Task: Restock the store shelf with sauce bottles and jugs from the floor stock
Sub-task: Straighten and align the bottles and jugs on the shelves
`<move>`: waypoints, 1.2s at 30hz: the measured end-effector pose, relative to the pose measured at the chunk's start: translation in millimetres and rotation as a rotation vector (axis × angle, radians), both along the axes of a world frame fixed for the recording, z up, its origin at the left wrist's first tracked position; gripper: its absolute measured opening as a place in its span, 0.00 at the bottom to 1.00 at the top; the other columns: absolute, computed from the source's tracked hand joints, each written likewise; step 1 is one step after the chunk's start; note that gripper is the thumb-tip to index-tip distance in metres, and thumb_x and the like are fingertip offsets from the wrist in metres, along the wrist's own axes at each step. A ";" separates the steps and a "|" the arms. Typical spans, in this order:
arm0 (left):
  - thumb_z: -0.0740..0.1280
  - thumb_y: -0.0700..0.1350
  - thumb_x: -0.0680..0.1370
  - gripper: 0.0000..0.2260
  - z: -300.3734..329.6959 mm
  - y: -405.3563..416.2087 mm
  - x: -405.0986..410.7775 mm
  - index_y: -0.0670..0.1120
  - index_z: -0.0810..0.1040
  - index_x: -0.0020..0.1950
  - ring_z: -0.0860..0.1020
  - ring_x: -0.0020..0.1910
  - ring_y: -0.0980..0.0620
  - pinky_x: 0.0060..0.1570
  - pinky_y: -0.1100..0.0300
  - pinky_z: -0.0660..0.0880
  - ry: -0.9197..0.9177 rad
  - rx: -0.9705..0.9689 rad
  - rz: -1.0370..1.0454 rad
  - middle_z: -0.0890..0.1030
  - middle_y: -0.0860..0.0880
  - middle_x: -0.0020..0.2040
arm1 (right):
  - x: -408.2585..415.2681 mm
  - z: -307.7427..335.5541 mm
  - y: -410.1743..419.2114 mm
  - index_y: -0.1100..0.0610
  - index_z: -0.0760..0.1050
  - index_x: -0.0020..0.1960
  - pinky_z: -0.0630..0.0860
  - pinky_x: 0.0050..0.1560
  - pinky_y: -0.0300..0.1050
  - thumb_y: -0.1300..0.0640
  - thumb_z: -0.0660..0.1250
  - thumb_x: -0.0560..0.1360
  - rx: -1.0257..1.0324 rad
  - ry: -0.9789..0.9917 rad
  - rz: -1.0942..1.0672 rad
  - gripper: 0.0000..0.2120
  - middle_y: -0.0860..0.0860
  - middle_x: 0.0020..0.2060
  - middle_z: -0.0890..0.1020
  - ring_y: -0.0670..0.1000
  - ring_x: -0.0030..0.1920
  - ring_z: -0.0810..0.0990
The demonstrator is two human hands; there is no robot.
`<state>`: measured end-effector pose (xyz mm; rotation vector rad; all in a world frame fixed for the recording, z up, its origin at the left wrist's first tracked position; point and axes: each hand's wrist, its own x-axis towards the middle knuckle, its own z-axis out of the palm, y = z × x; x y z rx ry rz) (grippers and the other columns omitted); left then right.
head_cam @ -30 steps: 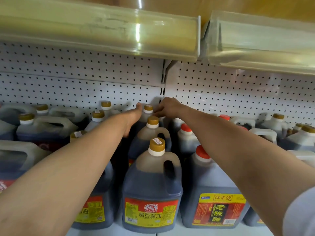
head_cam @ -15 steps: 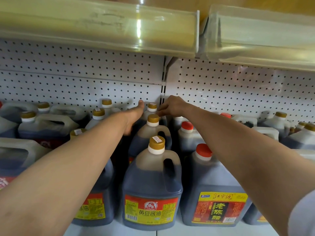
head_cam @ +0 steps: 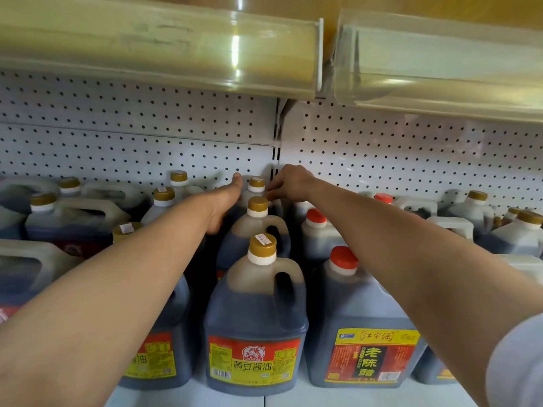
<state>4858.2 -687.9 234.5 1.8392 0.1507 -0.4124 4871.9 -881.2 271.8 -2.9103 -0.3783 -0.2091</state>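
Both arms of the person reach deep into the shelf, and the thing they go for is the rearmost dark sauce jug with a gold cap and a small white sticker point(head_cam: 256, 183), which stands upright at the very back of the middle row, close to the white perforated back panel point(head_cam: 147, 136). It lies straight ahead of the hands and between them, with its long axis vertical. The left hand point(head_cam: 224, 204) is on its left side, flat and open with the thumb pointing up beside the cap; it seems to press against the shoulder of the jug, but the contact itself is hidden. The right hand point(head_cam: 289, 182) is on its right side, fingers bent down toward the neck. Whether they really grip the handle I cannot tell, because the gold-capped jug in the second place of the row point(head_cam: 255, 227) covers that part. The two hands are about equally near. I judge that the person is pushing or straightening this back jug. The pale shelf board point(head_cam: 293, 402) is nearly full: the front soy sauce jug with a yellow and red label point(head_cam: 255, 318) and the red-capped vinegar jug with a red and yellow label point(head_cam: 367, 318) stand close side by side, so there is little room sideways, and the clear plastic rail of the upper shelf point(head_cam: 161, 48) limits the height for lifting.
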 end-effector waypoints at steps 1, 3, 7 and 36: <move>0.51 0.78 0.63 0.50 0.4 0.3 0.0 0.51 0.60 0.79 0.62 0.76 0.42 0.74 0.42 0.61 0.002 -0.004 0.002 0.61 0.44 0.79 | -1.5 0.9 0.2 0.45 0.84 0.55 0.75 0.60 0.51 0.41 0.72 0.74 0.009 0.005 -0.001 0.13 0.46 0.52 0.84 0.50 0.55 0.78; 0.51 0.77 0.61 0.51 1.3 0.4 -0.4 0.52 0.61 0.79 0.62 0.76 0.42 0.73 0.42 0.61 0.001 0.001 0.014 0.61 0.44 0.79 | -4.7 2.3 1.1 0.44 0.84 0.56 0.74 0.62 0.52 0.41 0.71 0.75 0.008 0.019 0.005 0.13 0.47 0.53 0.84 0.50 0.55 0.78; 0.49 0.77 0.72 0.44 7.0 0.6 -13.4 0.51 0.60 0.80 0.61 0.77 0.41 0.74 0.41 0.60 -0.019 0.022 0.026 0.60 0.43 0.79 | -15.8 7.8 3.0 0.48 0.83 0.59 0.75 0.59 0.50 0.40 0.69 0.76 0.021 0.029 0.020 0.17 0.50 0.55 0.83 0.51 0.56 0.77; 0.46 0.70 0.80 0.36 64.9 118.0 -144.8 0.47 0.70 0.74 0.68 0.72 0.44 0.72 0.51 0.64 -0.515 0.242 0.037 0.68 0.45 0.75 | -145.7 38.2 117.4 0.53 0.84 0.60 0.71 0.55 0.38 0.37 0.71 0.74 0.308 -0.111 -0.007 0.23 0.49 0.59 0.84 0.49 0.61 0.79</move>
